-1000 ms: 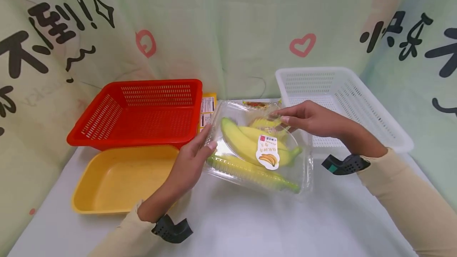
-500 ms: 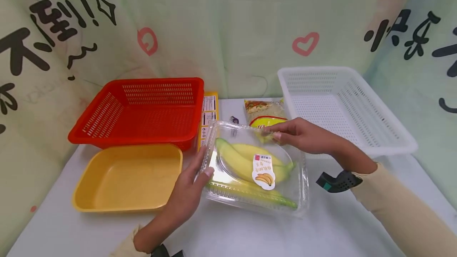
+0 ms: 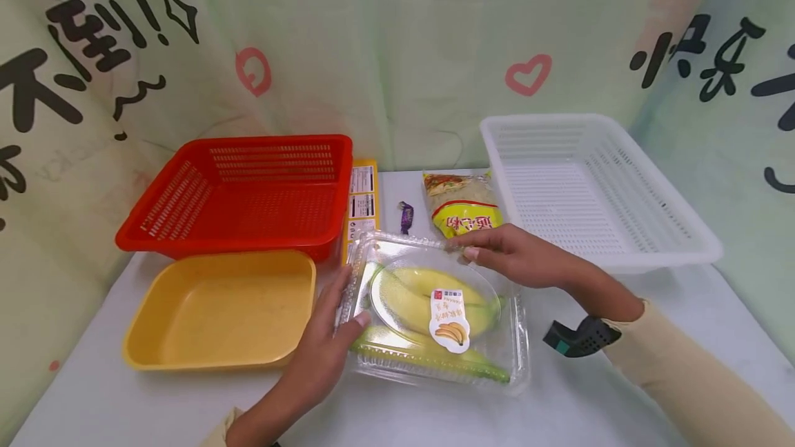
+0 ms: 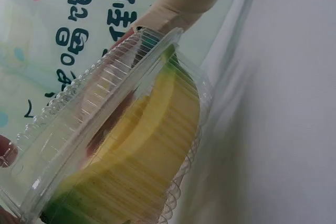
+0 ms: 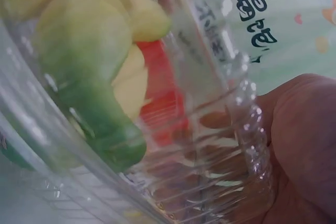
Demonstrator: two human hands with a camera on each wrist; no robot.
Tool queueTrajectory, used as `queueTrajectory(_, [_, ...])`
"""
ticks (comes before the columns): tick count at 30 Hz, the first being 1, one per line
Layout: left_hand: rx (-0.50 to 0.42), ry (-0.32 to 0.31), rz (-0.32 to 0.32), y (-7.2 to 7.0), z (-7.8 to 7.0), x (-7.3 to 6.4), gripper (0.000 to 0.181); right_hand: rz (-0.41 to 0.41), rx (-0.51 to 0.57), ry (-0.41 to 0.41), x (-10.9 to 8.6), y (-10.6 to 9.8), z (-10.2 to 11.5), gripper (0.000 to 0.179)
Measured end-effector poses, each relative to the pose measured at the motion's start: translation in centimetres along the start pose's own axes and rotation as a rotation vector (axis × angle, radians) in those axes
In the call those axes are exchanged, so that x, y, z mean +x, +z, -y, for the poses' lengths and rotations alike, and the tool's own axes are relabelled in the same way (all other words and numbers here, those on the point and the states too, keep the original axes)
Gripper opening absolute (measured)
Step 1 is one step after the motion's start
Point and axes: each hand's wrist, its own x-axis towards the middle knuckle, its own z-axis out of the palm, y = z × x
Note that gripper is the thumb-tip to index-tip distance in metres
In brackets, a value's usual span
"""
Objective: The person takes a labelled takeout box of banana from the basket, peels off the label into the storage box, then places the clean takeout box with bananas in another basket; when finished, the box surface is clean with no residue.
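A clear plastic clamshell box of bananas (image 3: 435, 312) is held over the front part of the white table, a white banana label on its lid. My left hand (image 3: 319, 343) grips the box's left side, its thumb over the edge. At the far right edge, my right hand (image 3: 522, 254) pinches the rim between thumb and fingers. Yellow bananas with green ends (image 4: 149, 153) show through the ribbed wall in the left wrist view. Seen from the right wrist, a green banana tip (image 5: 110, 124) lies behind the plastic, near my thumb. The fingers beneath the box are largely hidden in the head view.
A red basket (image 3: 267, 223) stands back left, with a yellow basin (image 3: 217, 316) before it. Back right is a white basket (image 3: 677, 261). Between them lie a yellow box (image 3: 363, 192), a purple-wrapped piece (image 3: 406, 218) and a noodle-like food packet (image 3: 462, 202).
Both hands have lowered the banana box and drawn it nearer, slightly left. The food packet and purple-wrapped piece behind it have come into view.
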Motion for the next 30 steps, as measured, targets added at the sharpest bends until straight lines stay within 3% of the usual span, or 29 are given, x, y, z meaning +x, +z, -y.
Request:
queueTrajectory(4, [0.031, -0.011, 0.003, 0.0, 0.3, -0.2, 0.071, 0.000, 0.006, -0.016, -0.1, 0.6, -0.4, 0.032])
queueTrajectory(10, [-0.008, -0.068, -0.008, 0.1, 1.0, -0.4, 0.076, 0.020, 0.040, -0.049, 0.1, 1.4, -1.4, 0.032])
queueTrajectory(15, [0.037, -0.102, -0.026, 0.4, 2.1, -0.7, 0.081, 0.042, 0.033, -0.054, 0.2, 2.0, -1.8, 0.031])
queueTrajectory(22, [0.036, -0.109, 0.011, 0.6, 2.6, -0.8, 0.085, 0.022, -0.020, -0.055, 0.7, 2.5, -2.4, 0.030])
queueTrajectory(30, [0.019, -0.139, 0.038, 0.5, 3.1, -0.9, 0.089, 0.020, 0.002, -0.029, 1.0, 3.0, -3.0, 0.031])
